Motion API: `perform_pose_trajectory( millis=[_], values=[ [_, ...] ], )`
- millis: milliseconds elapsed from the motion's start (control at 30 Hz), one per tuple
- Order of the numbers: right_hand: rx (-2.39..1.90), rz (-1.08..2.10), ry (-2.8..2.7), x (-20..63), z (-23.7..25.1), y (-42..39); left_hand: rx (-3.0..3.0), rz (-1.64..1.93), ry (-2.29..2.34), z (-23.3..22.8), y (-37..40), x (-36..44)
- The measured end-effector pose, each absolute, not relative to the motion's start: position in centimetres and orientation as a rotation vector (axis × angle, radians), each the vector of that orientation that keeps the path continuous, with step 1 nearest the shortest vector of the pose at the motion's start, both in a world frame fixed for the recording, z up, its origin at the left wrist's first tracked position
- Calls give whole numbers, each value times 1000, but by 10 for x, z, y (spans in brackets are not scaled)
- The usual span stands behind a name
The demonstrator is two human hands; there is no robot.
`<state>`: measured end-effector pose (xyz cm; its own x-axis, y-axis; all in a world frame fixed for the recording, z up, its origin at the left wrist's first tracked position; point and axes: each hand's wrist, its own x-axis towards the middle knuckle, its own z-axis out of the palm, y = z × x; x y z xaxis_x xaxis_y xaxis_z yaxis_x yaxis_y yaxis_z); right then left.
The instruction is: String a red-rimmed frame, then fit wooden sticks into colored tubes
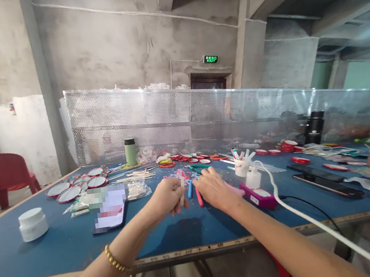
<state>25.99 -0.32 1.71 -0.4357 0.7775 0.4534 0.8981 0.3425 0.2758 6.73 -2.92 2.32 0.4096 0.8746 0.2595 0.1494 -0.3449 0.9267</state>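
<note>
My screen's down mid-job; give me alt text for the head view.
A person's left hand pinches a flat stick over a blue table, while the right hand is close to a red rod. A phone and white jar sit to the left, a white cup to the right, and a green bottle stands farther back.

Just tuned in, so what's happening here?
Over the blue table, the left hand holds a thin flat stick roughly upright. The right hand is down beside a red pen-like tool; whether it grips anything is hidden. A lit phone lies left of the hands, and a white cup stands to their right.
</note>
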Motion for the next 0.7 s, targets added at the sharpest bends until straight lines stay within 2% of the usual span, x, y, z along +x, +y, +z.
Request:
perform_pose_trajectory(
  millis=[200, 533, 700],
  values=[
    [-1859, -738, -2355, 269, 59, 22, 1653, 1092, 878, 43, -4, 68],
    [-2233, -484, -2370, 241, 43, 65, 1539, 1179, 920, 15, 12, 82],
    [-2263, -377, -2302, 237, 37, 74, 1528, 1152, 925, 15, 11, 79]
  ],
)
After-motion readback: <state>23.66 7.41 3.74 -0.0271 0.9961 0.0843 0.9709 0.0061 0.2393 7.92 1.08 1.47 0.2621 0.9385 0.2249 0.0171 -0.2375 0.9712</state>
